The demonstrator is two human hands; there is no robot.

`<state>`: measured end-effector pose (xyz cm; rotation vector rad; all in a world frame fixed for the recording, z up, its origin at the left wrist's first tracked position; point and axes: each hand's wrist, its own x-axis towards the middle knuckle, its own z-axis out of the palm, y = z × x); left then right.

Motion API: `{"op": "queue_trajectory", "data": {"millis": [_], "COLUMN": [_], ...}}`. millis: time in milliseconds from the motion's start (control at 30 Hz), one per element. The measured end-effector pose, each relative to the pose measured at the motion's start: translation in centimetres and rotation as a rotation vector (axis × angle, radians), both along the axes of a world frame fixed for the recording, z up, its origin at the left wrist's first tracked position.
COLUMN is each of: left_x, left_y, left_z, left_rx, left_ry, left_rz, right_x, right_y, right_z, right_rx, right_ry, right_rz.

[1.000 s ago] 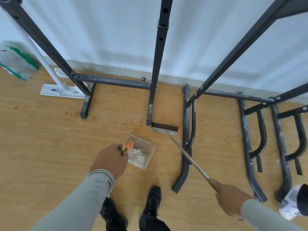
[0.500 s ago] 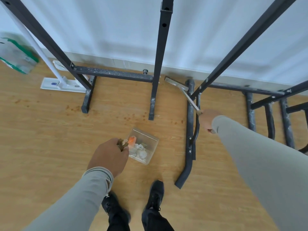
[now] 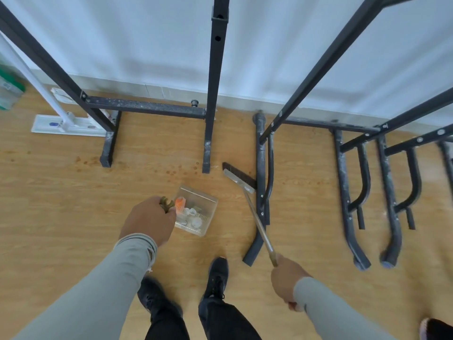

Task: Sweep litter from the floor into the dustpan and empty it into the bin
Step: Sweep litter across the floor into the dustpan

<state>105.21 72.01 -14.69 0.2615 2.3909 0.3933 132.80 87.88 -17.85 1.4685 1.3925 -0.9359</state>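
A clear plastic dustpan (image 3: 207, 201) sits on the wooden floor in front of my feet, holding an orange scrap (image 3: 180, 203) and several pale bits of litter (image 3: 193, 218). My left hand (image 3: 149, 220) grips the dustpan's olive handle at its near left side. My right hand (image 3: 285, 278) grips the end of a long broom handle. The broom head (image 3: 239, 179), grey with dark bristles, rests on the floor right of the dustpan, touching a black frame leg. No bin can be made out.
Black metal rack frames (image 3: 212, 94) stand along the white wall, with floor legs (image 3: 261, 173) right beside the broom. A white flat mop (image 3: 66, 123) lies at the far left by a green and white bag (image 3: 9, 92). Brown specks (image 3: 171, 171) dot the floor beyond the dustpan.
My right hand pulled back from its far reach by the wall to near my right side, bringing the broom head to the floor beside the dustpan. My left hand stayed on the dustpan handle.
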Motion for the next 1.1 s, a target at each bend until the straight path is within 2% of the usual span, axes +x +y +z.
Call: {"op": "queue_trajectory", "data": {"millis": [167, 233, 367, 467, 567, 667, 800, 867, 933, 1033, 1100], "left_x": [0.7, 1.0, 0.9, -0.1, -0.8, -0.4, 0.5, 0.9, 1.2, 1.5, 1.3], "left_y": [-0.2, -0.6, -3.4, -5.9, -7.7, -8.8, -10.5, -11.3, -11.5, -11.3, -11.4], "left_z": [-0.2, 0.2, 1.3, 2.2, 2.3, 1.3, 0.0, -0.2, -0.3, -0.5, -0.5], "left_rx": [0.004, -0.005, -0.051, -0.101, -0.137, -0.174, -0.186, -0.171, -0.152, -0.128, -0.110], "left_ry": [0.012, 0.007, -0.005, 0.017, 0.013, 0.006, 0.006, 0.006, 0.001, 0.007, 0.011], "left_rz": [-0.038, -0.056, -0.142, -0.247, -0.310, -0.358, -0.380, -0.357, -0.346, -0.357, -0.350], "right_x": [0.6, 1.6, 3.3, 3.0, 0.5, -3.2, -3.7, -3.1, -2.8, -1.6, -1.0], "right_y": [-2.8, -1.8, 0.5, 0.7, 0.1, -1.9, -7.7, -9.6, -9.8, -6.6, -4.0], "right_z": [3.2, 5.0, 9.9, 10.1, 7.6, 4.9, 2.8, 3.5, 6.1, 10.3, 13.2], "right_rx": [-0.137, -0.154, -0.037, 0.078, 0.091, 0.043, -0.133, -0.267, -0.343, -0.319, -0.304], "right_ry": [0.032, 0.041, 0.143, 0.161, 0.139, 0.116, 0.051, 0.098, 0.110, 0.135, 0.140], "right_rz": [-0.035, -0.167, -0.360, -0.336, -0.243, 0.074, 0.763, 0.837, 0.546, 0.038, -0.147]}}
